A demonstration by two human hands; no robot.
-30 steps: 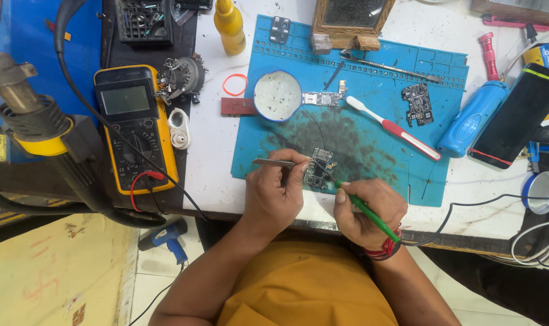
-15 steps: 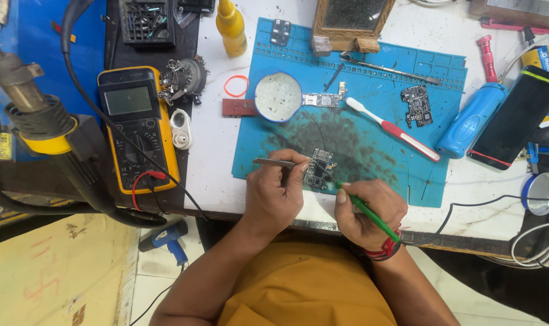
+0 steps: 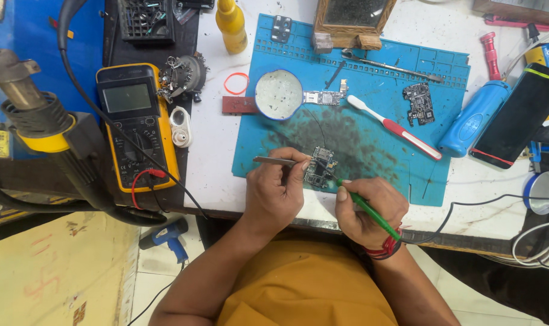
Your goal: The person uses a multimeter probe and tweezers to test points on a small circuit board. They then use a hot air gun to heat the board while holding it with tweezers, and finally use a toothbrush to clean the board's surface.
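My left hand (image 3: pixel 274 196) has its fingers pinched on a pair of metal tweezers (image 3: pixel 274 161), whose tips lie toward the small circuit board (image 3: pixel 321 167) just beyond my knuckles. My right hand (image 3: pixel 368 208) has its fingers closed around a green-handled tool (image 3: pixel 371 211), its point meeting the near edge of that board. The board lies on a blue work mat (image 3: pixel 286 121), darkly stained around it, near the front edge of the white surface (image 3: pixel 211 163). Just past my fingers a red-and-white toothbrush (image 3: pixel 395 128) lies slantwise, and a round white dish (image 3: pixel 279 95) sits further up the mat, with a second circuit board (image 3: pixel 418 104) off to the right. Left of my left hand a yellow multimeter (image 3: pixel 136 124) rests on a dark pad, a hot-air gun (image 3: pixel 33 115) nearer the camera. Right of my right hand lie a blue bottle (image 3: pixel 476 118) and a black phone (image 3: pixel 516 118). Farthest off stands a yellow bottle (image 3: pixel 231 25). Below the surface, pale floor tiles (image 3: pixel 160 271) show.
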